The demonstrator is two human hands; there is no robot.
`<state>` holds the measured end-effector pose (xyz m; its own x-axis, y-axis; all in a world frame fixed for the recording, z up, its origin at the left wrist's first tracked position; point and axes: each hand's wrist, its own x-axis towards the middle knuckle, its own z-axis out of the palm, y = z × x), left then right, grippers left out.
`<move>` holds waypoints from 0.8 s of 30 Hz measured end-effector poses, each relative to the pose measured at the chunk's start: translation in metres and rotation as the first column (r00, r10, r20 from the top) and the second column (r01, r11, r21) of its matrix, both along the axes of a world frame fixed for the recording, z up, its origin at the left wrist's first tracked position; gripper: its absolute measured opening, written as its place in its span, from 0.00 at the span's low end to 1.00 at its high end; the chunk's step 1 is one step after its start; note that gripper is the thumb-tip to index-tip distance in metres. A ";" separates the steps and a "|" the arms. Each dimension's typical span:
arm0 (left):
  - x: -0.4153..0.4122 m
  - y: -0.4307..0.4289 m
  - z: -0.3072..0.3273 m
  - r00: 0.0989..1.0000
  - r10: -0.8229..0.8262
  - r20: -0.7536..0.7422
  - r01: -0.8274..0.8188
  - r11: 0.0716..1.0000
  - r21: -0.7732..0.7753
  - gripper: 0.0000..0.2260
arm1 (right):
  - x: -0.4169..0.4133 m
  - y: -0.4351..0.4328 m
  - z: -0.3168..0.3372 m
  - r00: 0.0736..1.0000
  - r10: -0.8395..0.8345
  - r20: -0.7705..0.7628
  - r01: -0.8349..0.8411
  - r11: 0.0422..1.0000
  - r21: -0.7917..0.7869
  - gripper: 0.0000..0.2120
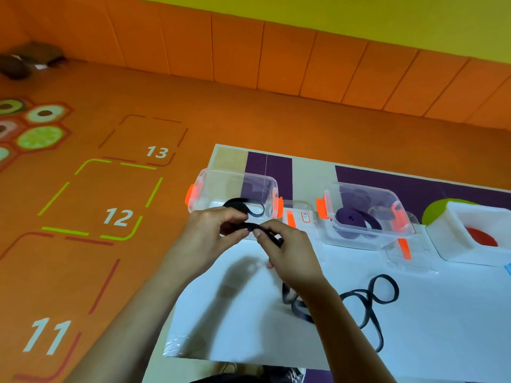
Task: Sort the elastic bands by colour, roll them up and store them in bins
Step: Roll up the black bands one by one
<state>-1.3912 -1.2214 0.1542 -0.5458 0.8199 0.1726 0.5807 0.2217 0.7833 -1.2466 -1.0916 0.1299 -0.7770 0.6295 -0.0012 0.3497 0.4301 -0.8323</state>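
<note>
Head view: the left hand [213,233] and right hand [290,258] each pinch a black flat elastic band [250,225] above the white tabletop [431,327]. A clear plastic bin with orange latches [221,186] stands at 12 o'clock from the hands.

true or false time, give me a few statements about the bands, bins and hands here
The left hand and the right hand both hold a black band. True.
A purple roll lies in a clear bin. True.
The bin latches are blue. False: they are orange.
The black band's loose part trails on the floor. False: it lies on the white table.
</note>
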 end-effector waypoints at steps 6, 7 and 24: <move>0.008 0.006 -0.021 0.975 -0.010 -0.223 -0.025 0.988 -0.155 0.11 | 0.002 -0.005 -0.005 0.997 -0.006 0.075 -0.015 0.959 0.284 0.07; 0.012 0.007 -0.023 0.975 0.018 -0.223 -0.045 0.992 -0.120 0.10 | 0.004 -0.005 -0.004 0.996 0.006 0.090 -0.031 0.961 0.276 0.08; 0.053 0.001 -0.014 0.883 0.424 -0.202 -0.383 0.899 0.212 0.08 | 0.001 -0.036 0.008 0.996 0.080 -0.030 -0.073 0.978 0.195 0.26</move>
